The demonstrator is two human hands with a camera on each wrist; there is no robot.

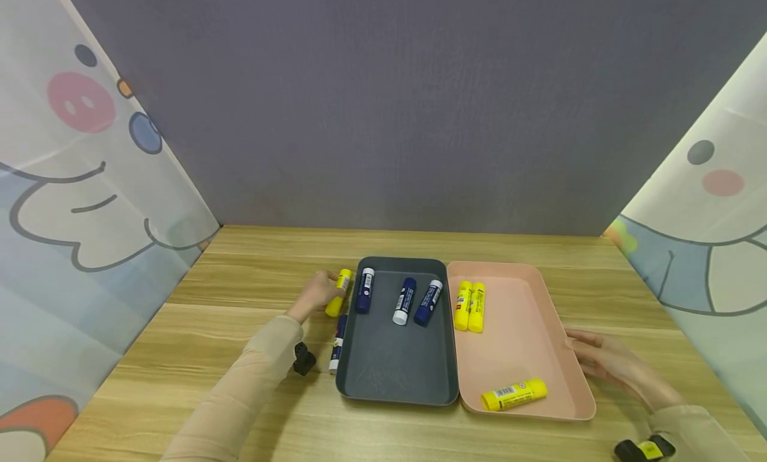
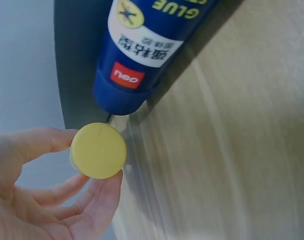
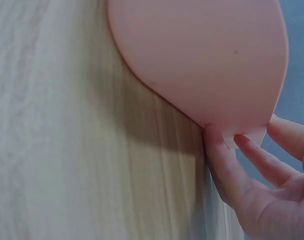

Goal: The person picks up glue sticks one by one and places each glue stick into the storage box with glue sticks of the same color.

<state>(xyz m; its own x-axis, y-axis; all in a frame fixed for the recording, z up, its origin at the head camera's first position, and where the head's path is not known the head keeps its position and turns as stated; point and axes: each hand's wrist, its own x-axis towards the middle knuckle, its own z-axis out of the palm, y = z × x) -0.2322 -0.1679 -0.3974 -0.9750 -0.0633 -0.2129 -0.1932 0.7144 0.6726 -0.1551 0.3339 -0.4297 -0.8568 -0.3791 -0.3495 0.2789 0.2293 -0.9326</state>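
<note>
My left hand (image 1: 317, 293) pinches a yellow glue stick (image 1: 338, 294) just outside the left wall of the dark grey tray (image 1: 395, 382). In the left wrist view its round yellow end (image 2: 98, 151) faces the camera, between thumb and fingertips. A navy glue stick (image 2: 141, 40) lies close by on the table, along the tray's outer side. At the right side of the pink tray (image 1: 521, 335), my right hand (image 1: 614, 365) touches the outer wall, fingertips spread from rim to base in the right wrist view. Both trays stand side by side.
Inside the dark tray lie three navy glue sticks (image 1: 404, 301) with white ends. The pink tray holds a pair of yellow glue sticks (image 1: 462, 305) side by side and another yellow glue stick (image 1: 514, 394) near its front edge. A grey panel (image 1: 407, 116) closes off the back.
</note>
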